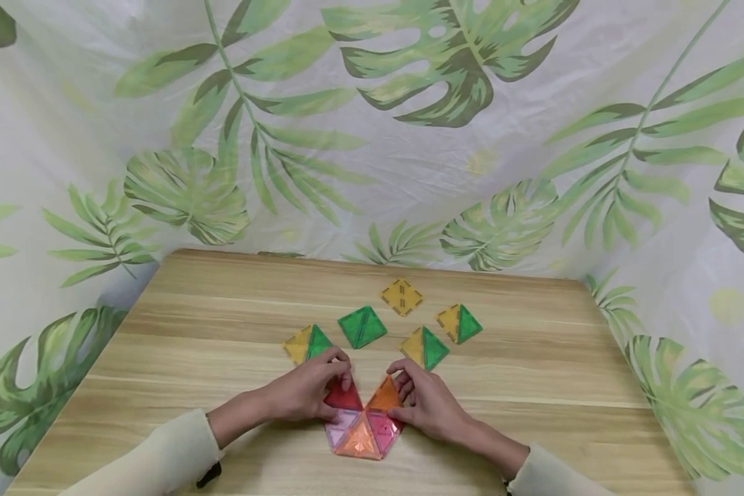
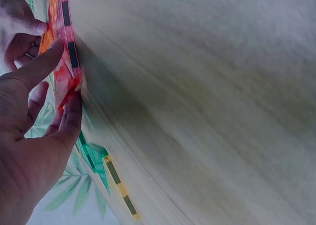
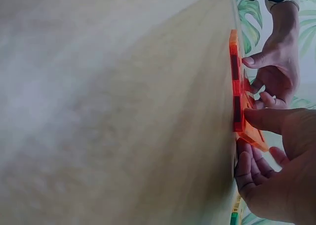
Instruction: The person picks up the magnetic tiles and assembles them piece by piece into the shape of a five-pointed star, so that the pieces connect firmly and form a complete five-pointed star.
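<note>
Triangular magnetic tiles form a fan at the table's near side: a red tile (image 1: 342, 397), a lilac tile (image 1: 339, 427), a light orange tile (image 1: 358, 442), a pink tile (image 1: 387, 428) and an orange tile (image 1: 386, 396). A V-shaped gap separates the red and orange ones at the far side. My left hand (image 1: 306, 389) grips the red tile's outer side between fingers and thumb, the thumb reaching the lilac tile. On the opposite side, my right hand (image 1: 430, 403) holds the orange tile, its thumb near the pink one. Fingers partly cover the outer edges.
Beyond the hands lie paired triangles: a green pair (image 1: 362, 326), a yellow pair (image 1: 401, 297) and yellow-green pairs (image 1: 466, 324), (image 1: 434, 350), with another yellow-green pair (image 1: 317, 342) by the left hand. The wooden table (image 1: 223, 303) meets a leaf-patterned curtain (image 1: 409, 179) at the back.
</note>
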The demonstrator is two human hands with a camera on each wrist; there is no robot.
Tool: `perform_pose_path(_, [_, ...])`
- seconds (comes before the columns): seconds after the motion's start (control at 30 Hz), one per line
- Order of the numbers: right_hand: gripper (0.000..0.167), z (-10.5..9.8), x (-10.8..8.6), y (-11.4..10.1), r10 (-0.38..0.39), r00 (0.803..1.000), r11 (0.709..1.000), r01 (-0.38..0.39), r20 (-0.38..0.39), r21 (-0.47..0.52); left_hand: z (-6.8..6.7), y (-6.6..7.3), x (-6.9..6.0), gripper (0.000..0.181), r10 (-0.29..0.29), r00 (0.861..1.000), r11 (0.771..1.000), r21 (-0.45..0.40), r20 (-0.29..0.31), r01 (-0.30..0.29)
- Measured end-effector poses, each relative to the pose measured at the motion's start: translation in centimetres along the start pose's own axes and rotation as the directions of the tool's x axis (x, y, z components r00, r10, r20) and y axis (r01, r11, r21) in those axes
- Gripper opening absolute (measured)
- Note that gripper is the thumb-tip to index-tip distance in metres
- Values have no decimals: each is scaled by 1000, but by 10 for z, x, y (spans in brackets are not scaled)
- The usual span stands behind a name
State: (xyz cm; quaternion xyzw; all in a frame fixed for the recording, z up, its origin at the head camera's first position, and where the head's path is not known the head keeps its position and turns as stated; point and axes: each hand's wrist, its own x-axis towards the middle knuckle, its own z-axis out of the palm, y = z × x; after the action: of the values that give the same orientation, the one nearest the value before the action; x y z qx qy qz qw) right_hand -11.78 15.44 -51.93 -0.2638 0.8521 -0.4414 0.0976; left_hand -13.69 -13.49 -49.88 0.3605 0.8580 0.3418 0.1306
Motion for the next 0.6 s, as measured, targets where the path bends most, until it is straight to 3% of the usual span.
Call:
perform_pose_path(0.17, [44, 3, -4, 2, -78, 997, 997, 78, -24, 11, -4, -4, 0, 38, -36, 999, 999, -29, 37, 38])
perform_pose_path(0.27, [40, 3, -5, 2, -91, 995, 995, 92, -27, 34, -6, -8, 1, 32, -24, 998, 998, -56, 59, 27])
perform_pose_path(0.47, [44, 0, -3, -1, -32, 999, 990, 30, 12, 135, -11, -13, 1, 24, 4, 998, 988, -155, 69, 7])
perform_pose_path(0.6, [52, -2, -1, -1, 16, 998, 960, -32, 61, 278, -13, -11, 1, 24, -12, 998, 980, -200, 68, 25])
